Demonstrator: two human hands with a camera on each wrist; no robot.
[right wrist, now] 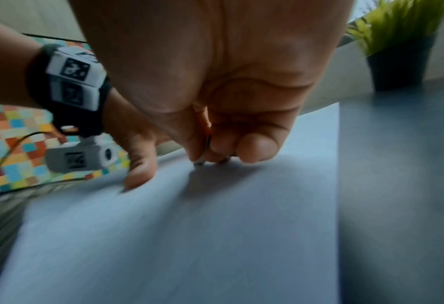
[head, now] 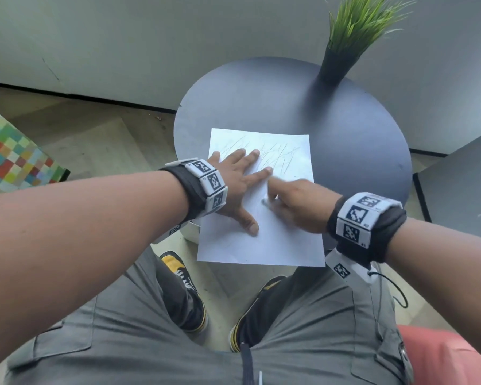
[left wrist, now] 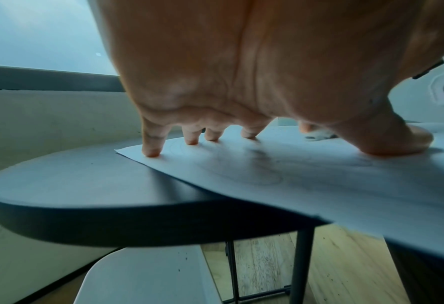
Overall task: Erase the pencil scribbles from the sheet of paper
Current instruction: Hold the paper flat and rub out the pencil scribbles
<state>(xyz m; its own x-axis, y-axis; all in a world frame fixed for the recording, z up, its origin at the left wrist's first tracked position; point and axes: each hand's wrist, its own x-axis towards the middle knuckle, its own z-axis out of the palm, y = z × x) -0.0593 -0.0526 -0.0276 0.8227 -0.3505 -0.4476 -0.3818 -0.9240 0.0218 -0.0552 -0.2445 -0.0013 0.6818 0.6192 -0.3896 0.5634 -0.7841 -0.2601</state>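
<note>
Plainly, one white sheet of paper (head: 286, 240) with grey pencil scribbles (head: 275, 154) lay on one round dark table (head: 345, 140), its near edge overhanging. The left hand (head: 233, 187) pressed it, fingers (left wrist: 152, 148) spread. The right hand (head: 295, 204) pinched a small eraser (right wrist: 199, 162), clearest from the wrist view. One potted grass plant (head: 345, 45) stood by the grey wall.

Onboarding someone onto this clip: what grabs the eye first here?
Two hands meet on a white sheet of paper that lies on a small round dark table and overhangs its near edge. The left hand presses it flat with spread fingers; the right hand pinches a small eraser against it, below pencil scribbles near the far end. A potted grass plant stands at the table's far right.
</note>
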